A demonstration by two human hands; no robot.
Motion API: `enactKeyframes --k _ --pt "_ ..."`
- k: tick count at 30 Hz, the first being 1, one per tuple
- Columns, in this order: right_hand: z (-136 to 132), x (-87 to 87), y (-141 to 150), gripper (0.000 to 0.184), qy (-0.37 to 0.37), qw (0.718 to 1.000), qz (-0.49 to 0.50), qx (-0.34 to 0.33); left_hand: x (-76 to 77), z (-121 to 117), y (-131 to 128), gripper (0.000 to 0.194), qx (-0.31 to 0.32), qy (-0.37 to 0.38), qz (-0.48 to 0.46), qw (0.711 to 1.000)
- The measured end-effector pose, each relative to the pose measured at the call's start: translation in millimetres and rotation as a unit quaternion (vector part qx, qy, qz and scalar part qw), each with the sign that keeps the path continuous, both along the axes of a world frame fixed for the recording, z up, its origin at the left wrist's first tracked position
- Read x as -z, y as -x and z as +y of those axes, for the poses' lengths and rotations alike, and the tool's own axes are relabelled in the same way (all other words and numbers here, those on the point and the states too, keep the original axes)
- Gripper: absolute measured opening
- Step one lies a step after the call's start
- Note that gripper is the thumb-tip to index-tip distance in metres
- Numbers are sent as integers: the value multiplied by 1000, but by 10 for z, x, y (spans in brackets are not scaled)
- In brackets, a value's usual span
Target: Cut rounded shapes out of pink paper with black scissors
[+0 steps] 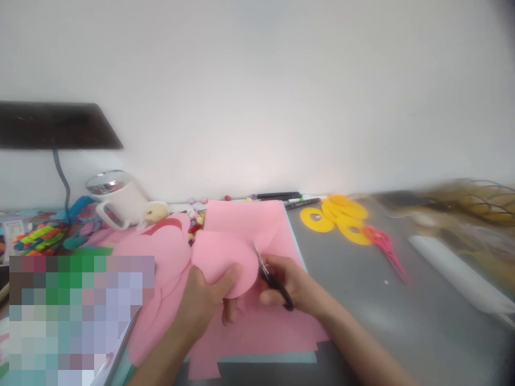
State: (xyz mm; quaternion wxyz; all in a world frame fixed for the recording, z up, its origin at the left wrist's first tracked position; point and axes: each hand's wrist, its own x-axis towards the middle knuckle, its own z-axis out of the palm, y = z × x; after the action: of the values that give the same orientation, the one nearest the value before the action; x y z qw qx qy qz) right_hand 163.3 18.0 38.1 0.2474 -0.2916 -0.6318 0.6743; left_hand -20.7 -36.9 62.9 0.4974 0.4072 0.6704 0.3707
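Note:
My left hand (207, 303) pinches a rounded piece of pink paper (225, 260) and holds it up above the desk. My right hand (292, 287) grips black-handled scissors (273, 279), whose blades sit at the right edge of that pink piece. Under both hands lie larger pink paper sheets (249, 220) and cut pink shapes (161, 246).
On the grey desk (362, 300) to the right lie yellow paper rings (341, 217), pink scissors (386, 249) and a white roll (454, 273). Markers (289, 199) line the wall. A white mug (116, 201) and colourful craft items (44, 236) stand at the left.

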Motion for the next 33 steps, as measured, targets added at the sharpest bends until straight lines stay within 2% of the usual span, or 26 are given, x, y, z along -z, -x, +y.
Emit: enactKeyframes --k 6,14,24,29,33 --pt "-6 1 4 53 -4 1000 -8 4 -11 1 -21 56 -18 16 -2 1000" --pt "-26 -67 22 54 21 1000 -6 14 -15 10 -22 55 -10 0 -16 1000" --pt "-43 -106 33 52 29 999 -20 20 -134 -23 -81 57 -16 -11 -17 1000" --pt "-46 -98 33 53 28 999 -18 25 -55 10 -57 47 0 -52 -73 996" --pt "-41 -85 37 54 23 999 -22 30 14 35 -20 38 -3 -46 -101 994"
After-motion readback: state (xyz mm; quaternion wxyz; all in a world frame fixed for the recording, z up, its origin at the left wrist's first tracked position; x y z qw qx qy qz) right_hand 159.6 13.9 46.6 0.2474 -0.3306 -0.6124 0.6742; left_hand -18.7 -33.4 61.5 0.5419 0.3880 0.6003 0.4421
